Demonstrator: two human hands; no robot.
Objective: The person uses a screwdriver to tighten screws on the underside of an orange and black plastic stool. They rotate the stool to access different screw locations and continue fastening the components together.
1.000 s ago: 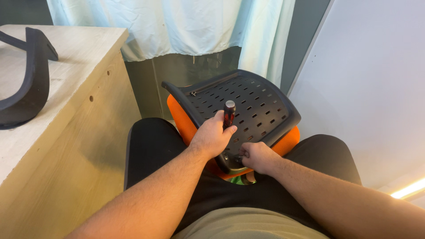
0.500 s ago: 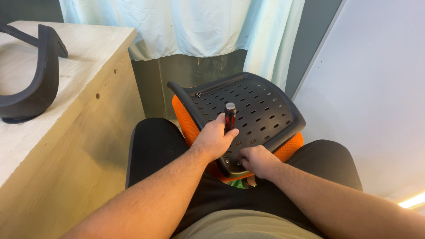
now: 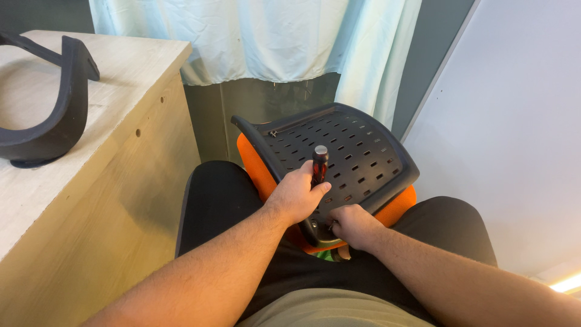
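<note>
A black perforated plastic chair back (image 3: 351, 151) with an orange cushion (image 3: 257, 163) under it rests on my lap, between my knees. My left hand (image 3: 296, 195) is wrapped around the dark red and black handle of a screwdriver (image 3: 319, 162), which stands upright on the shell's near end. My right hand (image 3: 353, 225) is closed on the near lower edge of the chair back, next to the screwdriver's tip. The tip itself is hidden by my hands.
A light wooden cabinet (image 3: 109, 181) stands close on my left, with a curved black chair part (image 3: 54, 115) lying on top. A pale curtain (image 3: 272, 36) hangs ahead. A white wall panel (image 3: 514, 133) runs along the right.
The view has shifted slightly, so the chair back and cabinet sit a little further right in the frame. Both hands keep the same hold.
</note>
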